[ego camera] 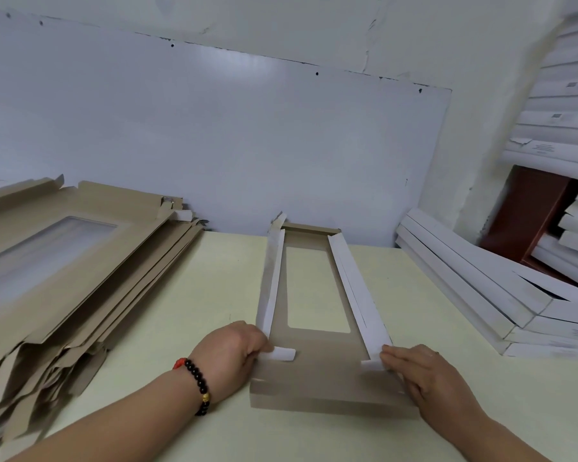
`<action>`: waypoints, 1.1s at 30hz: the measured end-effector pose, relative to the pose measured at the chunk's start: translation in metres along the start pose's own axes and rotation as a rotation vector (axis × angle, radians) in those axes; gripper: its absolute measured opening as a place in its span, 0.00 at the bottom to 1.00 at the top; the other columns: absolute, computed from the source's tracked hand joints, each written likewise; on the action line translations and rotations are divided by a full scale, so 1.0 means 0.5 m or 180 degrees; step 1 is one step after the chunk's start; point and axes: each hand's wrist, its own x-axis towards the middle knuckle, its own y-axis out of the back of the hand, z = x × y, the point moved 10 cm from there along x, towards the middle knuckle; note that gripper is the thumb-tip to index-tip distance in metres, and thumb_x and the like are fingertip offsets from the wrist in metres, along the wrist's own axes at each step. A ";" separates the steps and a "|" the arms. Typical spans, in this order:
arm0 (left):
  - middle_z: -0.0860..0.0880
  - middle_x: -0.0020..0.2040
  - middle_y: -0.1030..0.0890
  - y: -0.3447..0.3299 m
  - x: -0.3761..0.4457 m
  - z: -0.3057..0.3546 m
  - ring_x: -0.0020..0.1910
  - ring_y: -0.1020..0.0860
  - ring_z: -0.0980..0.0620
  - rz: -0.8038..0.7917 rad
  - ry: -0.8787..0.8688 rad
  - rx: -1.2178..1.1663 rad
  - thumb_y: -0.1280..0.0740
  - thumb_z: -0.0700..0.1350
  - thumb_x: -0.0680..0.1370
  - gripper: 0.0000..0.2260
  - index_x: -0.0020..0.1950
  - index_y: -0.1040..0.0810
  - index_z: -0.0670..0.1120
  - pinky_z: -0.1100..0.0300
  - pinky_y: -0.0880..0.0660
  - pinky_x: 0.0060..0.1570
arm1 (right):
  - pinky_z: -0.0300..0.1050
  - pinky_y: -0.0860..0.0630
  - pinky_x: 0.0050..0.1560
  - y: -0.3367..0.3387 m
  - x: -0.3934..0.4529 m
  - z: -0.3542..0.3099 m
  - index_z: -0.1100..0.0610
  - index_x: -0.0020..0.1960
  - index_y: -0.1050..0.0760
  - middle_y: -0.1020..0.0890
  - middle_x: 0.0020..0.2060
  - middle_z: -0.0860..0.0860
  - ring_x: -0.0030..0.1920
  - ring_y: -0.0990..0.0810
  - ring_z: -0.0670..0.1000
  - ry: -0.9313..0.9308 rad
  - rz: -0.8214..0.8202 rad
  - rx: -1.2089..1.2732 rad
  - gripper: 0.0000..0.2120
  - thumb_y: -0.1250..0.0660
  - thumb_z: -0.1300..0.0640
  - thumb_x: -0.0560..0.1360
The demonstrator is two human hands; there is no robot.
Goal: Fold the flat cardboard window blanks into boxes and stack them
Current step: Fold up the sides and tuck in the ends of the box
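The blank [321,355] lay flat on the tabletop [194,295], brown face up, long axis running away from the person, its window cutout near the middle. Both long side walls were folded up, white inner faces showing; the far end flap looked partly raised against the wall board. Judged thin, light card: stiff along the creases, prone to spring back and to buckle around the cutout, so best held at the corners and along the scored folds, not across the window. The left hand [234,351], beaded bracelet [197,385] at the wrist, pinched the near-left corner tab [282,354] with curled fingers [264,348], the tab turned inward. The right hand [427,375] gripped the near-right tab [372,364] likewise, fingers narrow and curled at the wall's end. The near end panel lay flat between the hands, not yet raised. A heap of unfolded blanks [64,261] sat at the left; finished white boxes [481,295] were stacked at the right, well apart from the work.
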 end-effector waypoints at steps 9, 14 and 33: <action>0.61 0.70 0.32 -0.021 -0.031 0.012 0.61 0.32 0.56 -0.0789 -0.0658 0.0172 0.38 0.47 0.66 0.33 0.73 0.35 0.56 0.74 0.39 0.63 | 0.35 0.37 0.64 -0.068 -0.044 0.037 0.41 0.74 0.51 0.53 0.74 0.32 0.64 0.36 0.36 0.0079 -0.1758 0.0194 0.38 0.40 0.56 0.68; 0.55 0.65 0.25 -0.014 -0.022 0.022 0.58 0.28 0.51 -0.0395 -0.0580 0.0107 0.34 0.49 0.73 0.25 0.70 0.28 0.49 0.62 0.30 0.60 | 0.39 0.22 0.49 -0.036 -0.024 0.005 0.53 0.67 0.24 0.29 0.69 0.45 0.52 0.27 0.36 0.0073 -0.1027 0.0595 0.26 0.24 0.56 0.70; 0.62 0.45 0.26 -0.009 0.008 -0.008 0.45 0.27 0.63 -0.0124 0.0508 -0.0543 0.39 0.37 0.74 0.14 0.51 0.20 0.52 0.78 0.35 0.44 | 0.26 0.32 0.47 -0.050 0.017 0.063 0.44 0.64 0.23 0.28 0.49 0.36 0.46 0.26 0.38 -0.0412 -0.1179 0.0319 0.21 0.31 0.61 0.75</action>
